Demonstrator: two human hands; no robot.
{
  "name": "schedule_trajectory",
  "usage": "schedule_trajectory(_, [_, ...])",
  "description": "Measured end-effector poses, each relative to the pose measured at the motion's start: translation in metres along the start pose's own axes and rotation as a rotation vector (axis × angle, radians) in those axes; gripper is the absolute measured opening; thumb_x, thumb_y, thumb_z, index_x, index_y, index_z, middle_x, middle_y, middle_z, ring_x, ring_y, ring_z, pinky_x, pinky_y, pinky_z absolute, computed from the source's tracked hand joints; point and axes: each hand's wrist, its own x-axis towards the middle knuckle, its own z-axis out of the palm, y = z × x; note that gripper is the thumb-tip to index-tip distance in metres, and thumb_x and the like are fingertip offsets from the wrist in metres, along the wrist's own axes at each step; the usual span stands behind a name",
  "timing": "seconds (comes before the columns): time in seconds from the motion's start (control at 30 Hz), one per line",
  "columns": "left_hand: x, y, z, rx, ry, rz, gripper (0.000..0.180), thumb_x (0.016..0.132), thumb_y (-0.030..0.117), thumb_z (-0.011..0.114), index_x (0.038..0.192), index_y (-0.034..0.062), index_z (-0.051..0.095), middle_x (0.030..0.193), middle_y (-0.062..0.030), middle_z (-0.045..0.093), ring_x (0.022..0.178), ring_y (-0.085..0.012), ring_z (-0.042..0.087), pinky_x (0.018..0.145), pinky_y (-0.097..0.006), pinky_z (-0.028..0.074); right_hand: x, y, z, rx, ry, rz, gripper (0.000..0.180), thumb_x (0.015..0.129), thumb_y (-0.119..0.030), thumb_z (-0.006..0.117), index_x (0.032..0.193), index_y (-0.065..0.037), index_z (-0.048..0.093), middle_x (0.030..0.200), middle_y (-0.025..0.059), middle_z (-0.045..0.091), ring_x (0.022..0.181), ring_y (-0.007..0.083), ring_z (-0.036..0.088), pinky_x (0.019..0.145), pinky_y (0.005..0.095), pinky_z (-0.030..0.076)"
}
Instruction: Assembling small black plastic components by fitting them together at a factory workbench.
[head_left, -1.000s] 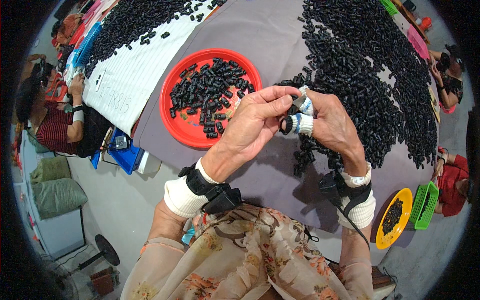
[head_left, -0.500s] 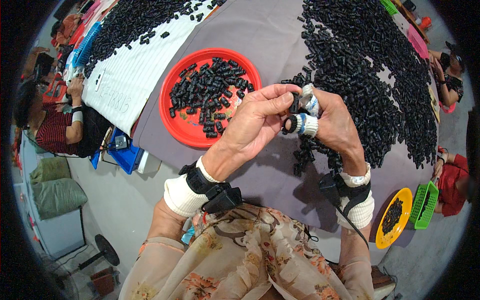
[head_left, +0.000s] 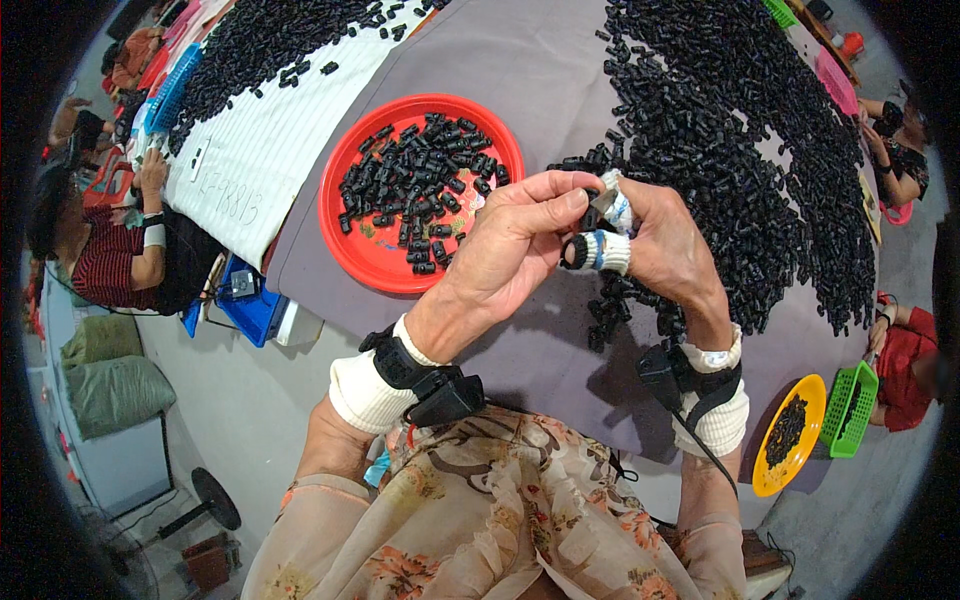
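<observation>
Your left hand (head_left: 510,245) and right hand (head_left: 665,245) meet above the grey table (head_left: 540,90), fingertips pinched together on a small black part (head_left: 592,212), largely hidden. The red tray (head_left: 345,235) sits just left, close to the near edge; the black pile (head_left: 740,150) crowds your right. Bare cloth lies between.
</observation>
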Motion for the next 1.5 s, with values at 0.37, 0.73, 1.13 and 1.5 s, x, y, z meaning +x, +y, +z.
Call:
schedule_trajectory(0.37, [0.001, -0.002, -0.001, -0.025, 0.009, -0.016, 0.019, 0.087, 0.009, 0.052, 0.104, 0.0009, 0.054, 0.091, -0.0044, 0.059, 0.08, -0.0112, 0.057, 0.07, -0.024, 0.047, -0.007, -0.006, -0.001, -0.011, 0.038, -0.058, 0.035, 0.064, -0.021, 0.076, 0.08, -0.001, 0.053, 0.061, 0.0068, 0.057, 0.052, 0.0115, 0.05, 0.05, 0.0284, 0.042])
schedule_trajectory(0.73, [0.0, -0.003, -0.002, 0.031, 0.001, 0.007, 0.028, 0.082, 0.004, 0.056, 0.109, 0.003, 0.048, 0.096, -0.006, 0.058, 0.085, -0.0131, 0.058, 0.078, -0.028, 0.047, -0.008, -0.012, -0.001, 0.011, 0.135, -0.078, 0.039, 0.062, -0.009, 0.072, 0.097, -0.002, 0.055, 0.066, 0.0053, 0.061, 0.055, 0.0097, 0.056, 0.052, 0.0228, 0.045])
schedule_trajectory(1.13, [-0.001, -0.007, -0.007, 0.263, 0.187, 0.042, 0.025, 0.074, 0.005, 0.061, 0.097, 0.0008, 0.053, 0.086, -0.0025, 0.057, 0.074, -0.0079, 0.054, 0.064, -0.022, 0.043, -0.006, -0.003, 0.015, -0.032, 0.08, 0.0, 0.038, 0.063, -0.006, 0.071, 0.097, -0.001, 0.054, 0.07, 0.0081, 0.062, 0.059, 0.0129, 0.059, 0.055, 0.0252, 0.047])
schedule_trajectory(1.5, [-0.004, -0.005, -0.013, 0.22, 0.122, 0.027, 0.026, 0.074, 0.001, 0.056, 0.099, 0.0002, 0.053, 0.092, -0.0043, 0.057, 0.078, -0.0109, 0.056, 0.069, -0.023, 0.045, -0.007, -0.007, 0.014, -0.042, 0.083, 0.01, 0.036, 0.062, -0.005, 0.071, 0.094, 0.0, 0.054, 0.069, 0.0055, 0.061, 0.059, 0.0107, 0.057, 0.054, 0.024, 0.046])
